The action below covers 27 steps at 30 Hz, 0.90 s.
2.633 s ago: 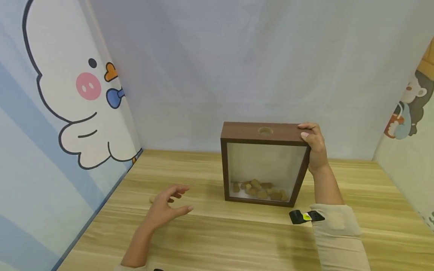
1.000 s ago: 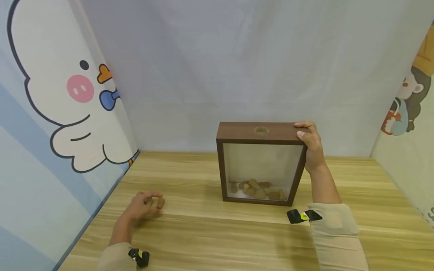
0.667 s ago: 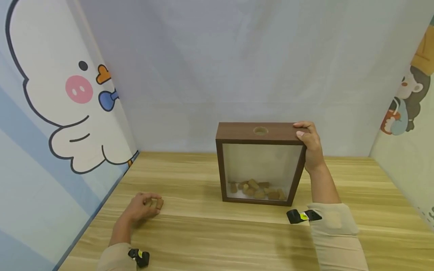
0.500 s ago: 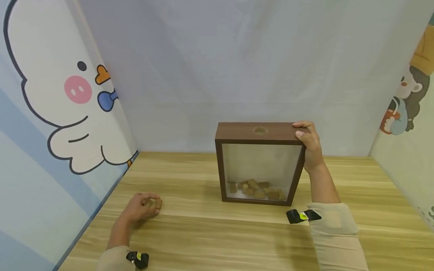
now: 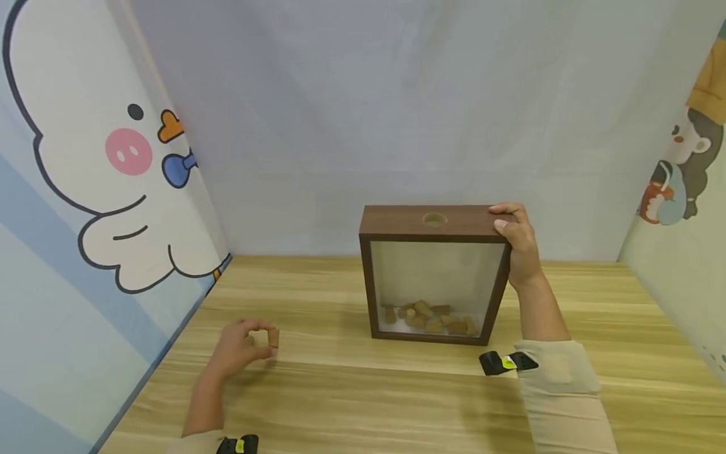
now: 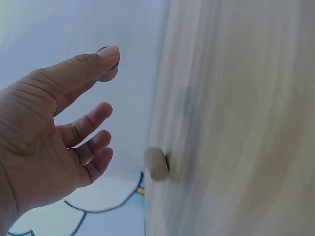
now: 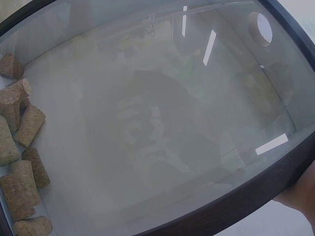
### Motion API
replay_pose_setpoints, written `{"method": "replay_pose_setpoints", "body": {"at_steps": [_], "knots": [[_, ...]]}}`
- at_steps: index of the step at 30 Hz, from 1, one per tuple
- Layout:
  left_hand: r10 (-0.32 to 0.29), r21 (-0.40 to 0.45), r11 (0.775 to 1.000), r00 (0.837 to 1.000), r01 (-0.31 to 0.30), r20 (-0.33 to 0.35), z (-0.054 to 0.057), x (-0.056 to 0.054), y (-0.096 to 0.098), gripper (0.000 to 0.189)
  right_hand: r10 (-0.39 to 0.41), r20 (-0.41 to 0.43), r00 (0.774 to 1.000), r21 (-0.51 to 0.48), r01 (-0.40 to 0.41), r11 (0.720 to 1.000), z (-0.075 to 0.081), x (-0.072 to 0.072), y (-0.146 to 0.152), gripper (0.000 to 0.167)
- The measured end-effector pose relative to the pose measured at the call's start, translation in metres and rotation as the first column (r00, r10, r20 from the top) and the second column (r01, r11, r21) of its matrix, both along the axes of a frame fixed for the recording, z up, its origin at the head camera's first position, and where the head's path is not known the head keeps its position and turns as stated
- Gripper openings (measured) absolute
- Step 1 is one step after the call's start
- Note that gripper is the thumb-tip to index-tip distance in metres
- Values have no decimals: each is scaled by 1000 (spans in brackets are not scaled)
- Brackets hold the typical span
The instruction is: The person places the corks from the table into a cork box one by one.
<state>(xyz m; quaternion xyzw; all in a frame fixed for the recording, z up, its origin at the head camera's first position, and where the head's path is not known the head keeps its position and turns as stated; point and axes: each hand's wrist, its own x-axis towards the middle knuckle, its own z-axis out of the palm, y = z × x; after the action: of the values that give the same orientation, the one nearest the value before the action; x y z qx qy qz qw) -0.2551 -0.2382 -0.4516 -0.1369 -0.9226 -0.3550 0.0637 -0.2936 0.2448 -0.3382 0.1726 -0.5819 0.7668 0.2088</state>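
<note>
My left hand [image 5: 235,353] pinches a cork [image 5: 273,338] between thumb and index finger, just above the wooden table at the left. The other fingers are loosely bent. In the left wrist view a second cork [image 6: 156,163] lies on the table, apart from the hand. A dark brown wooden shadow box [image 5: 397,219] with a clear front stands upright on the table. My right hand [image 5: 523,246] grips its upper right corner. Several corks [image 7: 30,125] lie along its bottom inside. Its top has a round hole [image 5: 435,219].
The wood-grain table [image 5: 363,403] ends at a pale grey curtain [image 5: 397,126] behind the box. Cartoon-printed panels stand on both sides, with a white figure [image 5: 85,126] on the left one.
My left hand went left and down to a cork on the table, pinched it, and has now lifted it slightly and shifted it right. The right hand has kept its grip on the box.
</note>
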Motion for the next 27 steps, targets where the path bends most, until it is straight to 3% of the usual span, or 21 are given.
{"method": "replay_pose_setpoints", "body": {"at_steps": [3,8,15,19,22,27], "knots": [[-2,12,1000,1000,2,-5,3,-1,15,34,2,-4,1000,1,-2,1000,0,0,1,18],[-5,69,998,999,1,51,5,-1,39,32,18,2,1000,8,-18,1000,1,0,2,18],[-73,171,984,992,55,100,11,-2,70,29,16,13,1000,21,-16,1000,1,1,2,19],[-140,263,960,981,101,137,20,0,87,37,14,15,1000,19,-14,1000,1,1,2,19],[-218,347,926,962,151,164,24,-1,98,37,10,17,1000,18,-10,1000,1,2,2,19],[-280,384,900,949,207,145,22,-9,115,38,16,19,1000,18,-17,1000,2,2,4,19]]}}
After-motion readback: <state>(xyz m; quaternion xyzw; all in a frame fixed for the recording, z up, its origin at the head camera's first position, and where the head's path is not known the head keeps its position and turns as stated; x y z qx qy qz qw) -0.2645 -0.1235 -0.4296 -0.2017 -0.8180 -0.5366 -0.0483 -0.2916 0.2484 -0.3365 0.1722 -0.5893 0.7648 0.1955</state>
